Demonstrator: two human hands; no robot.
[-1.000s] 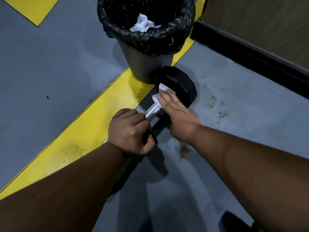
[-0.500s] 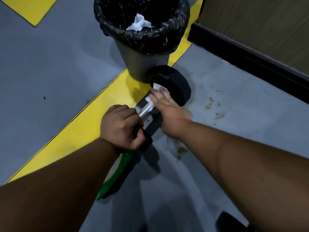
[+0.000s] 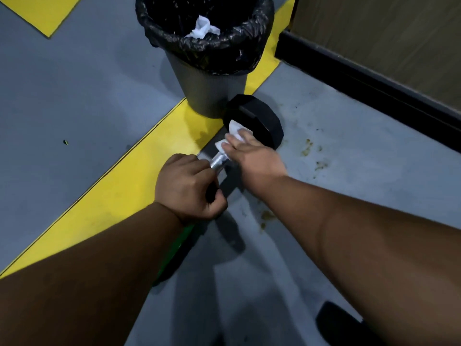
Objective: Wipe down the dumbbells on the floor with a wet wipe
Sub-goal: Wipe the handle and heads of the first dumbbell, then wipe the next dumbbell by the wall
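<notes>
Dumbbell (image 3: 254, 121): it lies on the floor at the centre of the frame, running diagonally from your left hand up to its black far head, which sits just beside the base of the bin. Only a short stretch of its silver handle (image 3: 218, 160) shows between your two hands.
Wet wipe (image 3: 233, 132): white and crumpled, it is pressed against the inner face of the far head and the top of the handle, under your right fingers.
Right hand (image 3: 254, 158): your fingers (image 3: 235, 142) lie mostly straight over the wipe, pushing it flat against the dumbbell rather than curling round it.
Left hand (image 3: 187, 188): your fingers are curled tight round the near end of the dumbbell, and the near head is mostly hidden under your fist.
Floor (image 3: 87, 96): grey, with a broad yellow stripe (image 3: 119, 196) crossing from lower left towards upper right, under the bin. Brownish stains mark the grey to the right of the dumbbell.
Bin (image 3: 204, 58): dark, lined with a black bag, at the top centre of the frame, with crumpled white wipes (image 3: 203, 28) inside.
Green object (image 3: 174, 248): a strip shows just below your left wrist; you cannot tell what it is.
Wall (image 3: 374, 41): wood-toned with a black skirting, upper right.
</notes>
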